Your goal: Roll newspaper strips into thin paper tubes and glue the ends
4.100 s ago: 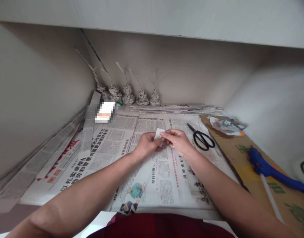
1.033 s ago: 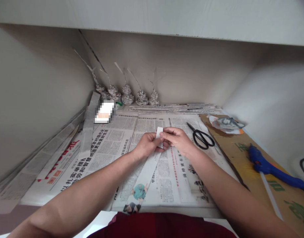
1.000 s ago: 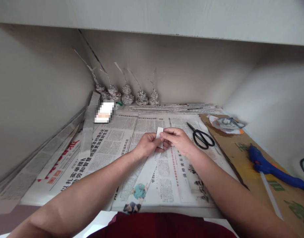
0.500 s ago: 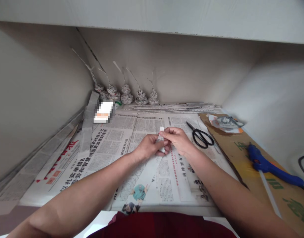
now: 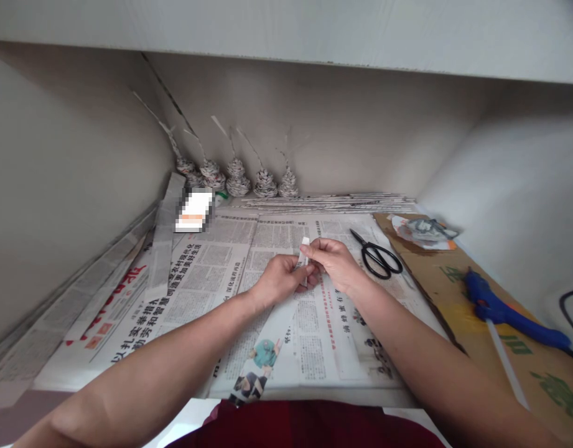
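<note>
Over the middle of the newspaper-covered table, both hands pinch one narrow paper strip [image 5: 279, 323]. My left hand [image 5: 284, 277] grips it from the left with thumb and bent fingers. My right hand [image 5: 330, 261] is closed on its top part, thumb pressed over it. A short white end pokes up above the fingers. Below the hands the strip slants down toward my body, showing a teal picture and print. Part of the strip is hidden behind my fingers. Black-handled scissors [image 5: 379, 258] lie just right of my right hand.
Several woven paper gourd shapes [image 5: 238, 178] line the back wall beside thin paper rods [image 5: 333, 204]. Loose strips [image 5: 162, 249] and a blurred-out phone-like object [image 5: 194, 210] lie left. A blue glue gun [image 5: 510, 317] rests on cardboard [image 5: 435, 280] at right. A shelf [image 5: 286, 31] overhangs.
The strip's lower part has shifted slightly up and to the right, toward my fingers. Both hands keep their pinch in nearly the same place.
</note>
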A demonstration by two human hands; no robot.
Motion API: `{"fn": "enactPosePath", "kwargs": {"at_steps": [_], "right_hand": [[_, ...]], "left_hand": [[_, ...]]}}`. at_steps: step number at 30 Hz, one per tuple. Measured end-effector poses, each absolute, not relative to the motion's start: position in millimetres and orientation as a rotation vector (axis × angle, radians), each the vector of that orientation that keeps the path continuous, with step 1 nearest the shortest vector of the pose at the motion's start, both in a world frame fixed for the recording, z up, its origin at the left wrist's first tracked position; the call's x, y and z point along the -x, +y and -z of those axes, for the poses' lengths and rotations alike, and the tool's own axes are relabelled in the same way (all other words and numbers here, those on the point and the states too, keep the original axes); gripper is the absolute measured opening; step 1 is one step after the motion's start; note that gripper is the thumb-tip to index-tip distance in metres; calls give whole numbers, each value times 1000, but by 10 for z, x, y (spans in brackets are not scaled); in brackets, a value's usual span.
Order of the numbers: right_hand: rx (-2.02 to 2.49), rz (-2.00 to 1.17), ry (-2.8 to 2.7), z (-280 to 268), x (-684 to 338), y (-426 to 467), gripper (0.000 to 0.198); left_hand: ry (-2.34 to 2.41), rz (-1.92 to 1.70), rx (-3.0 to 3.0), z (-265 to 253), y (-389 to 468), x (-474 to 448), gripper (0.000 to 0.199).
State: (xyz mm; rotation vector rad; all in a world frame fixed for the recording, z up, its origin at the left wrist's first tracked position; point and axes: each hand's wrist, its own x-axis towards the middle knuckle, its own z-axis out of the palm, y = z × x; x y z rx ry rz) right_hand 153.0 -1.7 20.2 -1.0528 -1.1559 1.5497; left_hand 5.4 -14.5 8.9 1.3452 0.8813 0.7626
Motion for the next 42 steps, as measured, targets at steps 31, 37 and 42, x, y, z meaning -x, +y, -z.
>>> {"fn": "enactPosePath", "kwargs": {"at_steps": [31,37,42], "right_hand": [[1076,-1350,-1314,-340,-1600,-23,27],[1187,-1137,-1327,-325,-1654,42,29],[1196,-1067,-1422,-277,-1611,26,28]], "left_hand": [[814,-623,-1440,-165,-154,-29,36],[937,-675,-1443,-126,-153,-52,35],[932,-683,-1558,-82,-137,-31,36]]}}
